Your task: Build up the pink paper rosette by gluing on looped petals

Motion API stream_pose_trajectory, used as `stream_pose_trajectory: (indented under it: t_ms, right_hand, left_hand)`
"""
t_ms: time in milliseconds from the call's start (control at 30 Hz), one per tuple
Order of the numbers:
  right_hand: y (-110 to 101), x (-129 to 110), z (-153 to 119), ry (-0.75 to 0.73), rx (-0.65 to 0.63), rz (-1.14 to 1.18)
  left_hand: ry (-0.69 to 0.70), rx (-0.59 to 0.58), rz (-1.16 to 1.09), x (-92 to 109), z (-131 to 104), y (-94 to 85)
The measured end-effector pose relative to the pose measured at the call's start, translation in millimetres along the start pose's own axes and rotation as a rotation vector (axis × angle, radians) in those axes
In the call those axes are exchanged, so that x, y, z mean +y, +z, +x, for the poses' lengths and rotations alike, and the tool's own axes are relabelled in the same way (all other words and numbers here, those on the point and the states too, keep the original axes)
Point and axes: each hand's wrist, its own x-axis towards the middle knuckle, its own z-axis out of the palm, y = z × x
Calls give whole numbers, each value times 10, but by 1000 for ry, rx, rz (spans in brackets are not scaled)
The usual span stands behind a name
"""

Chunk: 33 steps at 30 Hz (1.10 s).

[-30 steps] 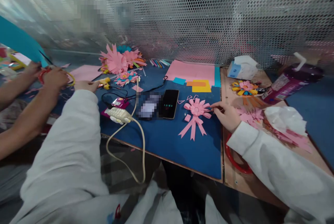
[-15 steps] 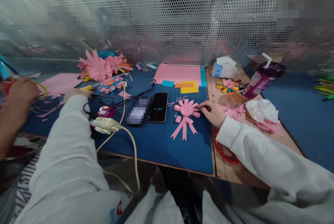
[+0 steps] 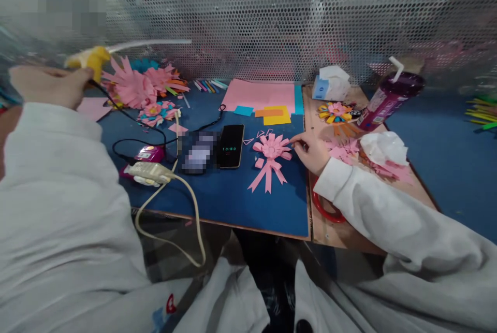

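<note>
My left hand point(image 3: 50, 84) is raised at the left, closed around a yellow hot glue gun point(image 3: 95, 61). A long white glue stick point(image 3: 151, 44) juts from it to the right, and a black cord hangs down. On the blue table lies a pink paper flower point(image 3: 272, 147) with looped petals and pink ribbon tails point(image 3: 267, 175) below it. At the flower's right edge, my right hand point(image 3: 312, 151) has thumb and forefinger pinched at a petal. Small pink paper loops point(image 3: 258, 136) lie just behind the flower.
Two phones, one a black phone point(image 3: 230, 146), lie left of the flower beside a power strip point(image 3: 149, 171) with cables. Finished paper flowers point(image 3: 135, 84) stand behind. To the right are a tissue box point(image 3: 330, 84), a purple bottle point(image 3: 388, 100), paper scraps and red-handled scissors point(image 3: 328, 214).
My left hand has lifted the hot glue gun from the table, up and to the left. My right hand stays at the flower. The whole view has shifted slightly.
</note>
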Motion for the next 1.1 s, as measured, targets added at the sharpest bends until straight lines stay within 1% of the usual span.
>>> stream_pose_trajectory:
  t_ms: [33,67,100,133,167,233,300,400,433,500,567,633,733,800,933,1033,1100]
  right_hand:
    - [-5,-19,-2,-24,-1,-1]
    - [-9,-39,-4,-48,-6,0]
    - [-15,-58,-8,-70,-12,2]
    - [-22,-79,-12,-89,-16,6]
    - [-32,-101,-16,-106,-16,7]
    - [-55,-152,-26,-115,5,38]
    - [-80,-216,-38,-64,15,158]
    - [-111,-334,-67,84,-69,452]
    - [-120,-379,-80,118,-103,540]
    - [-140,-477,-104,150,-128,676]
    - [-171,-587,-121,172,-103,760]
    - [-209,-702,-130,192,-68,818]
    - [-249,-842,-134,173,-52,908]
    - [-247,-885,-139,209,-12,942]
    - [-200,-846,-151,304,115,930]
    - [-192,-785,-135,325,157,952]
    - [-212,-760,-105,362,176,962]
  left_hand:
    - [-60,32,1,131,-38,-9]
    - [-50,47,-27,278,-83,-3]
    - [41,70,-67,435,-137,19]
    - [191,96,-102,597,-201,57]
    - [314,80,-159,758,-277,109]
    - [472,35,-266,1054,-482,246]
    - [678,72,-285,1293,-763,395]
    - [900,87,-347,1514,-1271,556]
    - [980,89,-394,1553,-1434,584]
    - [1024,93,-444,1587,-1711,604]
    - [990,77,-462,1578,-1902,596]
    - [951,13,-496,1545,-2022,580]
    - [909,-92,-558,1496,-2146,569]
    - [902,-145,-584,1478,-2227,584]
    - [975,-275,-621,1456,-2351,657]
    - [1025,-372,-702,1403,-2334,702]
    - [1018,-424,-788,1336,-2262,715]
